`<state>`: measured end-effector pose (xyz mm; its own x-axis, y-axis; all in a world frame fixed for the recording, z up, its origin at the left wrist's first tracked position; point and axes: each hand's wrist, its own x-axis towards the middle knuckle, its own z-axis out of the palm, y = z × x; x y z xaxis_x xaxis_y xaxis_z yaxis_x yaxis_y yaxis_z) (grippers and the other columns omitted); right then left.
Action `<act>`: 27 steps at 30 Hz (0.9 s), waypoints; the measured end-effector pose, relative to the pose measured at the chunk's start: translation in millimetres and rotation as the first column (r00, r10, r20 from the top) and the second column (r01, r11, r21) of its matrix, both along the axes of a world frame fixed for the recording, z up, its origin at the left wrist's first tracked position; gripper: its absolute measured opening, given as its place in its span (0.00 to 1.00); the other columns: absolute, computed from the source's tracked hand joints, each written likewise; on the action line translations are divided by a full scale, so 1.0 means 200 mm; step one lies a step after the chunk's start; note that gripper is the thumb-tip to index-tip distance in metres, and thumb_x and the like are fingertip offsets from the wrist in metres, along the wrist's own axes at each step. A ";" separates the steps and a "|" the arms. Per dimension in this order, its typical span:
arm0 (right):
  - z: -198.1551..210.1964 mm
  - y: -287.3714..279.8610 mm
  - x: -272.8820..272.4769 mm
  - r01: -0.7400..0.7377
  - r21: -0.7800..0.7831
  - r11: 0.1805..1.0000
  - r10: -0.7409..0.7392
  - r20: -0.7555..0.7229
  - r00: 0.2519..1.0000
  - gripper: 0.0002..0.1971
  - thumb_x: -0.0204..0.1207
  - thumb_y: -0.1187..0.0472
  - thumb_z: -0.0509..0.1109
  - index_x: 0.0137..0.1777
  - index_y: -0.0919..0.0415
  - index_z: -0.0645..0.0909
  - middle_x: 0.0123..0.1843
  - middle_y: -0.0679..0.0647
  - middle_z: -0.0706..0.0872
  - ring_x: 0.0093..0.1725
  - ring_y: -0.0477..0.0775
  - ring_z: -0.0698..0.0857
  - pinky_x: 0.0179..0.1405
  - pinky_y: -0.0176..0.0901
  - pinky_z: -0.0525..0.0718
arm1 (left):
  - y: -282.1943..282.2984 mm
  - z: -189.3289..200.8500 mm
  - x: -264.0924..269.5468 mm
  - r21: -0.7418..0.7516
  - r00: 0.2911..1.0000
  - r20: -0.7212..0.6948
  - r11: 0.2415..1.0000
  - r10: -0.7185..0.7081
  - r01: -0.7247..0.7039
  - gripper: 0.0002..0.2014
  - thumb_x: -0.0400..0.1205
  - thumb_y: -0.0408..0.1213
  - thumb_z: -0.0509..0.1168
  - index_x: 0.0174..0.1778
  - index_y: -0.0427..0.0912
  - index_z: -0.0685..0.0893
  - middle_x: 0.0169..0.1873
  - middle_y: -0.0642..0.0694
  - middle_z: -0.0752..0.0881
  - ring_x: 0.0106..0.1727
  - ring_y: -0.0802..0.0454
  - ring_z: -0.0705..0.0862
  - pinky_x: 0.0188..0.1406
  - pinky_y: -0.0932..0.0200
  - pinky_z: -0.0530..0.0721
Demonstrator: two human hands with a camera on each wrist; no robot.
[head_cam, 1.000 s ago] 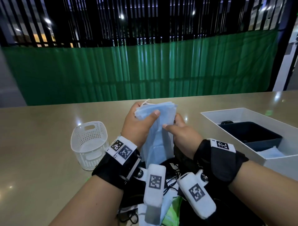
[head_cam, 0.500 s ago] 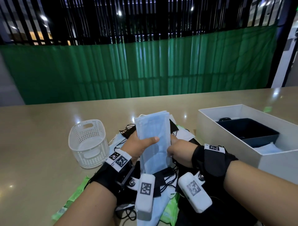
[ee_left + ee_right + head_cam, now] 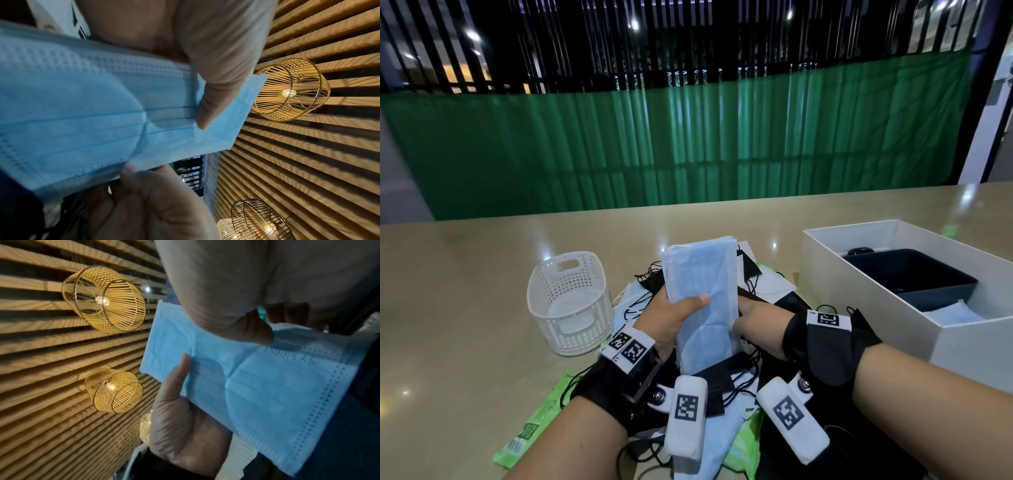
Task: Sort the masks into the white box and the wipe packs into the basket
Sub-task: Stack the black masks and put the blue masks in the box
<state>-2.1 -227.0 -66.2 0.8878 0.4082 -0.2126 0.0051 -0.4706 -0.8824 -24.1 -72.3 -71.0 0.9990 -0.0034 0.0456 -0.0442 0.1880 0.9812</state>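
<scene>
A jumbled heap of black masks (image 3: 717,377), white masks (image 3: 774,284) and loose ear loops is lying on the glossy beige tabletop (image 3: 465,308) right under the wrists, between the two containers. Two green plastic wipe packs are lying at the near edge of that heap: one (image 3: 534,421) is poking out to the left under the left forearm, another (image 3: 746,442) is showing between the wrist cameras. A green curtain (image 3: 688,144) is hanging behind the table.

The white perforated plastic basket (image 3: 568,301) is standing left of the heap, and no wipe pack is showing inside it. The white rectangular cardboard box (image 3: 859,308) is sitting to the right, holding a dark blue inner tray (image 3: 914,281) and a pale blue mask (image 3: 959,313) in its near corner.

The stack of light blue pleated masks (image 3: 702,301) is being held upright above the heap. The left hand (image 3: 671,318) is gripping it from the left, thumb pressing across the front face and fingers curling behind. The right hand (image 3: 756,325) is gripping the stack's right edge, thumb on the front and fingers behind.
</scene>
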 end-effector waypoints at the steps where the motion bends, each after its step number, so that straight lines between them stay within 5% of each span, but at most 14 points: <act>1: 0.01 0.00 -0.01 -0.016 -0.047 0.999 0.016 0.012 1.000 0.34 0.68 0.77 0.58 0.74 0.52 0.71 0.60 0.59 0.86 0.59 0.64 0.85 0.60 0.61 0.84 | 0.00 0.00 0.00 0.013 1.000 -0.008 1.000 -0.005 0.005 0.17 0.76 0.27 0.69 0.61 0.37 0.80 0.53 0.36 0.88 0.54 0.38 0.86 0.56 0.41 0.84; 7: 0.05 -0.02 -0.06 -0.045 -0.094 0.995 0.056 0.121 0.991 0.25 0.76 0.73 0.60 0.72 0.57 0.71 0.63 0.58 0.84 0.61 0.58 0.84 0.63 0.52 0.81 | -0.03 0.03 -0.01 0.048 1.000 -0.024 0.999 0.005 -0.004 0.12 0.84 0.31 0.59 0.62 0.36 0.79 0.56 0.33 0.86 0.58 0.34 0.84 0.61 0.38 0.81; 10: 0.11 -0.07 -0.03 0.033 -0.111 0.993 -0.006 0.235 0.972 0.12 0.78 0.59 0.67 0.60 0.56 0.73 0.50 0.53 0.85 0.44 0.51 0.84 0.44 0.42 0.84 | -0.04 0.13 0.01 -0.094 0.997 0.002 0.992 0.083 -0.082 0.08 0.85 0.32 0.57 0.57 0.38 0.79 0.55 0.35 0.85 0.54 0.37 0.85 0.54 0.41 0.83; 13: 0.19 -0.12 0.00 0.091 0.233 0.968 -0.113 0.081 0.990 0.08 0.78 0.62 0.68 0.55 0.60 0.74 0.44 0.57 0.82 0.37 0.52 0.80 0.44 0.42 0.81 | -0.06 0.22 0.06 -0.306 0.990 0.026 0.944 0.141 -0.126 0.15 0.86 0.37 0.57 0.66 0.34 0.75 0.60 0.36 0.85 0.56 0.41 0.86 0.51 0.45 0.84; 15: 0.26 -0.17 -0.03 0.145 0.495 0.857 -0.120 -0.083 0.989 0.01 0.80 0.65 0.66 0.49 0.61 0.76 0.41 0.55 0.83 0.37 0.52 0.83 0.44 0.45 0.85 | -0.12 0.28 0.08 -0.427 0.989 0.074 0.900 0.130 -0.086 0.17 0.87 0.40 0.55 0.68 0.34 0.75 0.59 0.36 0.86 0.57 0.42 0.87 0.51 0.45 0.85; 18: 0.35 -0.28 -0.06 0.167 0.646 0.745 -0.111 -0.127 0.986 0.06 0.82 0.65 0.62 0.54 0.60 0.79 0.44 0.55 0.87 0.36 0.50 0.87 0.30 0.40 0.87 | -0.28 0.37 0.09 -0.489 0.991 0.115 0.872 0.070 -0.005 0.17 0.87 0.43 0.55 0.63 0.34 0.77 0.56 0.35 0.87 0.55 0.41 0.87 0.50 0.45 0.87; 21: 0.46 -0.41 -0.07 0.172 0.712 0.681 -0.220 -0.026 0.975 0.08 0.83 0.68 0.59 0.58 0.63 0.77 0.47 0.57 0.87 0.33 0.51 0.86 0.26 0.38 0.85 | -0.46 0.40 0.12 -0.291 0.991 0.127 0.957 0.047 -0.008 0.15 0.84 0.47 0.61 0.55 0.38 0.81 0.58 0.38 0.86 0.56 0.44 0.86 0.61 0.43 0.83; 23: 0.54 -0.56 -0.06 0.249 0.720 0.648 -0.384 0.027 0.923 0.05 0.83 0.67 0.59 0.50 0.61 0.76 0.44 0.56 0.83 0.32 0.50 0.82 0.21 0.34 0.80 | -0.56 0.41 0.12 0.057 0.987 0.147 0.997 -0.065 0.057 0.22 0.74 0.61 0.65 0.53 0.46 0.84 0.58 0.49 0.87 0.59 0.50 0.85 0.68 0.44 0.77; 25: 0.63 -0.75 -0.04 0.332 0.680 0.654 -0.525 0.092 0.846 0.07 0.84 0.65 0.59 0.45 0.57 0.75 0.41 0.53 0.80 0.33 0.46 0.80 0.21 0.31 0.80 | -0.65 0.39 0.12 0.405 0.965 0.120 0.899 -0.234 0.168 0.31 0.72 0.65 0.63 0.65 0.49 0.80 0.64 0.55 0.82 0.64 0.54 0.80 0.69 0.53 0.74; 27: 0.68 -0.95 -0.02 0.417 0.595 0.688 -0.603 0.148 0.784 0.09 0.84 0.64 0.59 0.43 0.54 0.74 0.39 0.50 0.78 0.26 0.40 0.83 0.21 0.28 0.81 | -0.74 0.36 0.14 0.609 0.940 0.103 0.768 -0.324 0.198 0.24 0.81 0.54 0.63 0.71 0.47 0.73 0.67 0.51 0.78 0.60 0.55 0.78 0.52 0.65 0.77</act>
